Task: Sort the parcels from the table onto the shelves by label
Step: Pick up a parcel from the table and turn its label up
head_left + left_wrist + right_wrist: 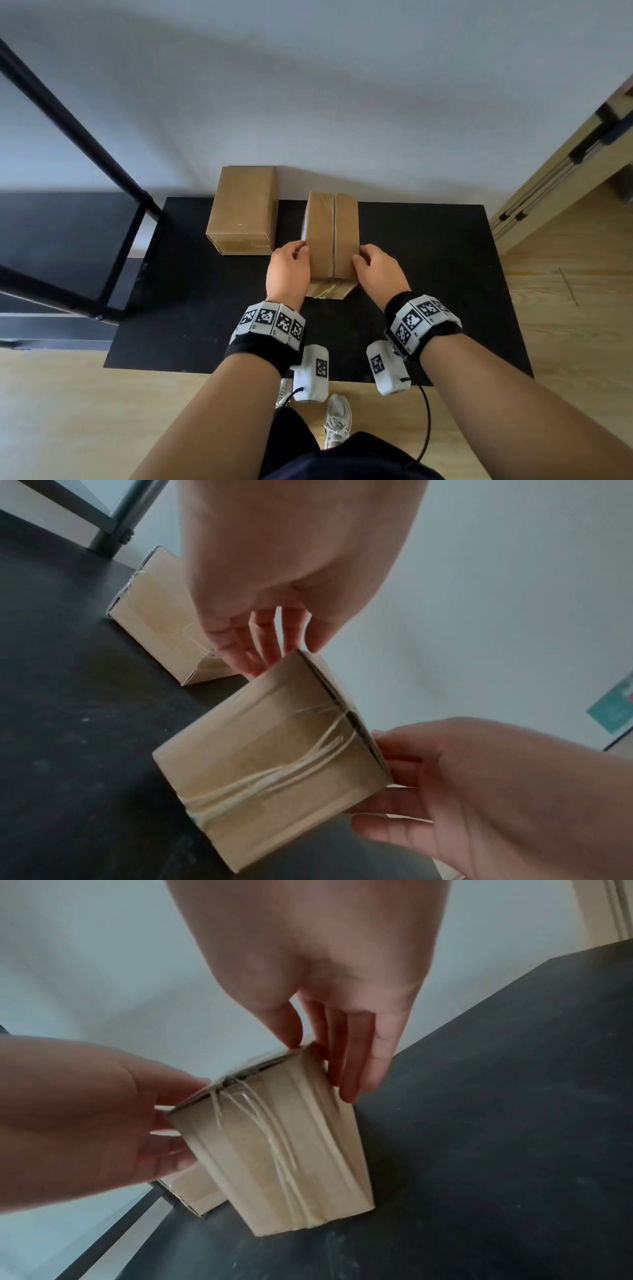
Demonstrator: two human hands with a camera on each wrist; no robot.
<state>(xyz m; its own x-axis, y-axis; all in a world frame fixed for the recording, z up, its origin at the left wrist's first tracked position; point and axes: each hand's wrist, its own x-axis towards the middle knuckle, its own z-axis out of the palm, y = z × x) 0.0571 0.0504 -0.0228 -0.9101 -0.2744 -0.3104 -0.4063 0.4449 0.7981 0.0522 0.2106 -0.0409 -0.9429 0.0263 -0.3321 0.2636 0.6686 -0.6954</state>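
Two brown cardboard parcels stand on the black table (428, 274). The taped parcel (330, 236) in the middle is held between both hands. My left hand (291, 265) grips its left side, thumb on the top edge and fingers down the side. My right hand (373, 269) grips the right side the same way. The wrist views show this parcel (274, 764) (274, 1150) with wrinkled clear tape on its near end face, its bottom edge on the table. The second parcel (245, 209) sits untouched at the back left, close beside it. No label shows.
A black metal shelf frame (68, 240) stands to the left of the table, its post close to the back-left parcel. Light wooden furniture (565, 178) rises at the right. A white wall lies behind the table, wooden floor in front.
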